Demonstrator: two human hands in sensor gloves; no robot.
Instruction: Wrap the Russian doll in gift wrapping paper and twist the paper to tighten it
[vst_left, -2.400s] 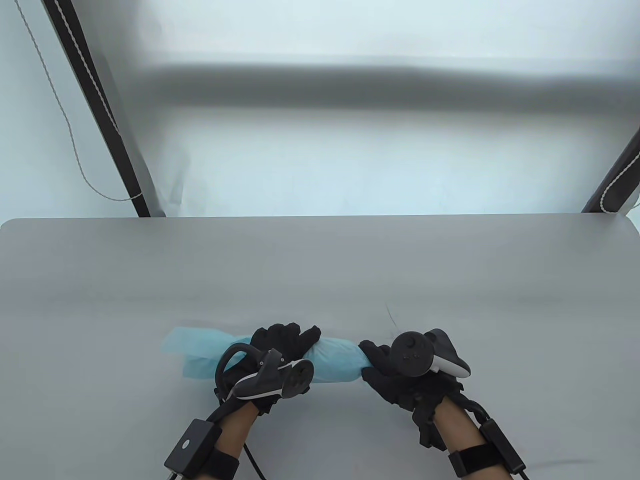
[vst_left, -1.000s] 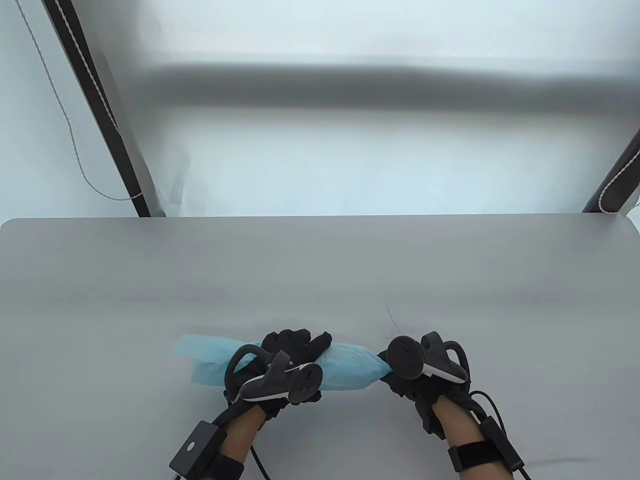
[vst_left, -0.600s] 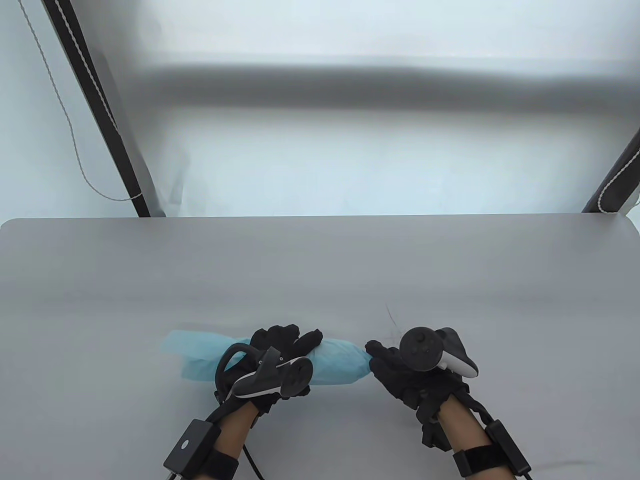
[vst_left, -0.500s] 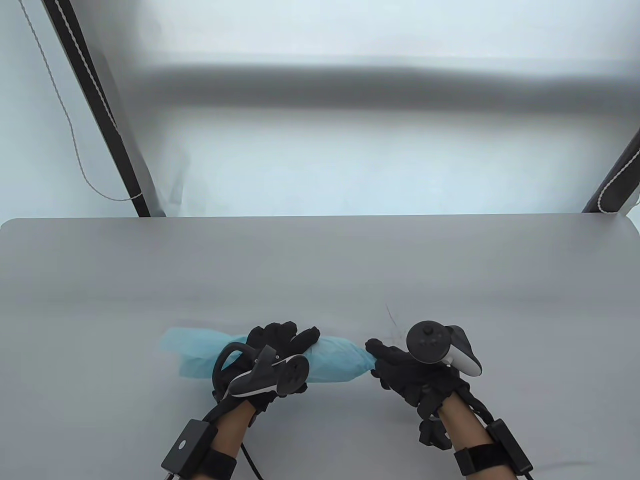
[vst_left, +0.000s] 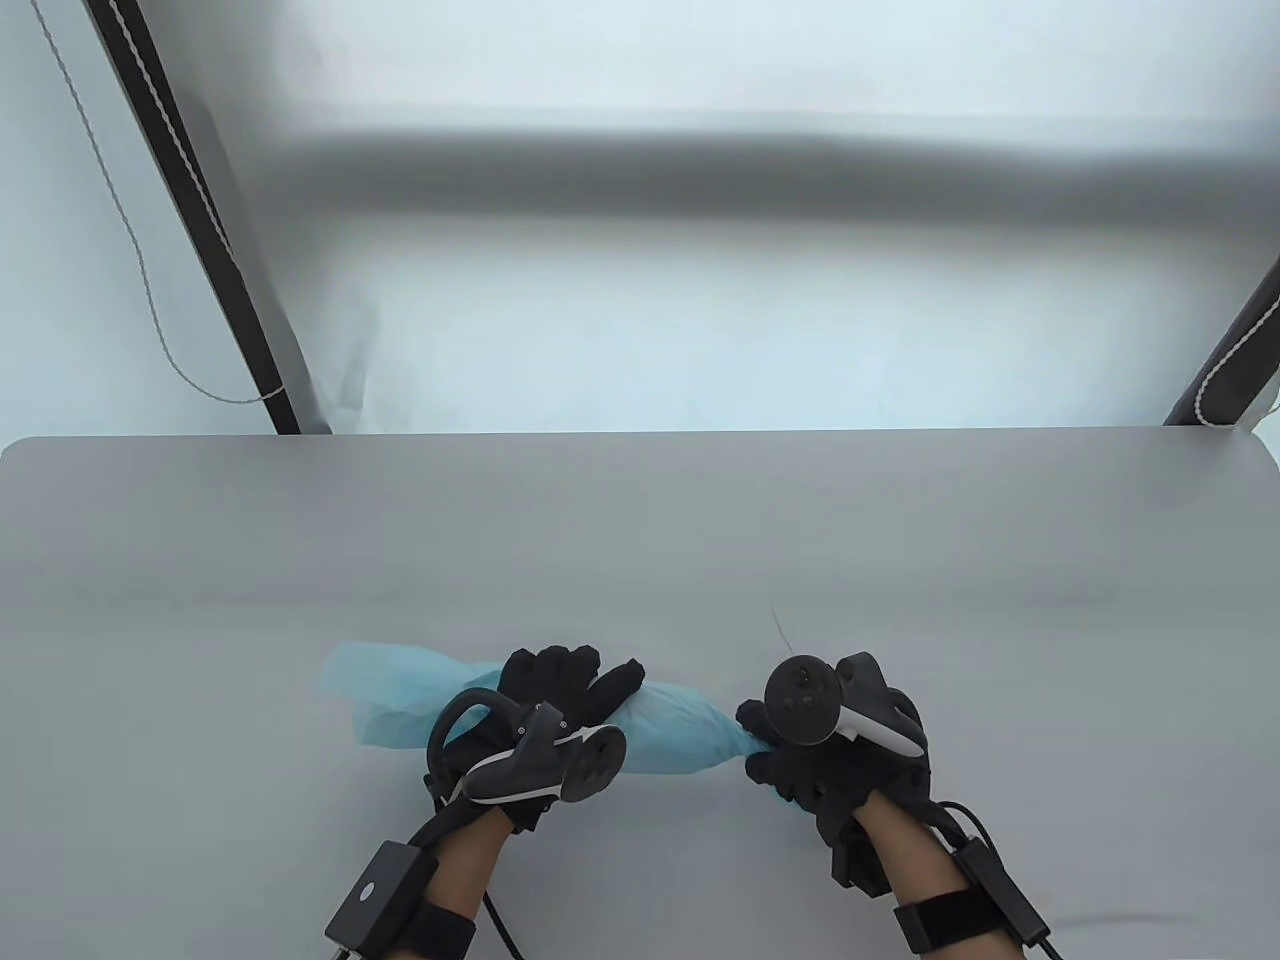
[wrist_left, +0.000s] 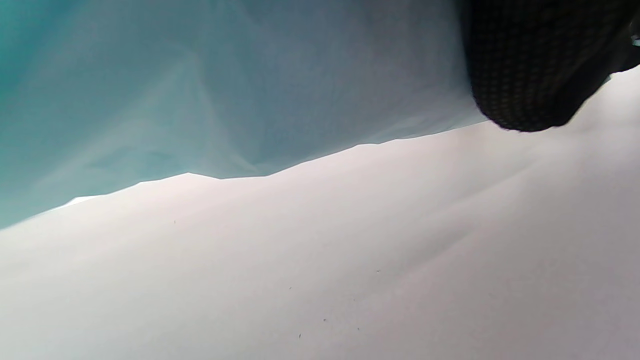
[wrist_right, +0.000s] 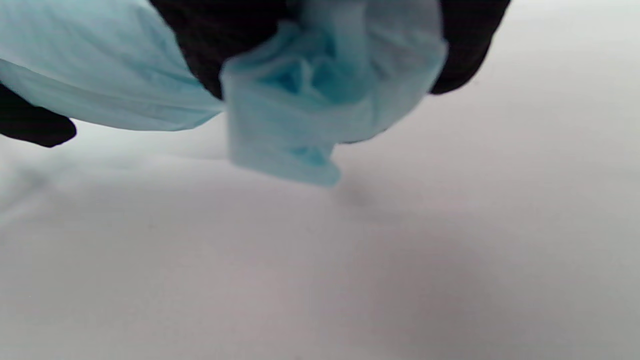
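Note:
Light blue wrapping paper lies rolled into a bundle near the table's front edge; the doll inside is hidden. My left hand grips the bundle's middle from above, fingers curled over it. The loose left end of the paper fans out on the table, and it fills the top left of the left wrist view as blue paper. My right hand pinches the gathered right end. In the right wrist view that twisted end bunches between the black fingers.
The grey table stretches away behind the bundle. Dark frame struts stand beyond the far left corner and far right corner. A thin dark thread lies just behind my right hand.
My right hand has rolled back and forth at the wrist around the paper's right end, its tracker now turned leftward. The left hand has kept its grip, shifting only slightly.

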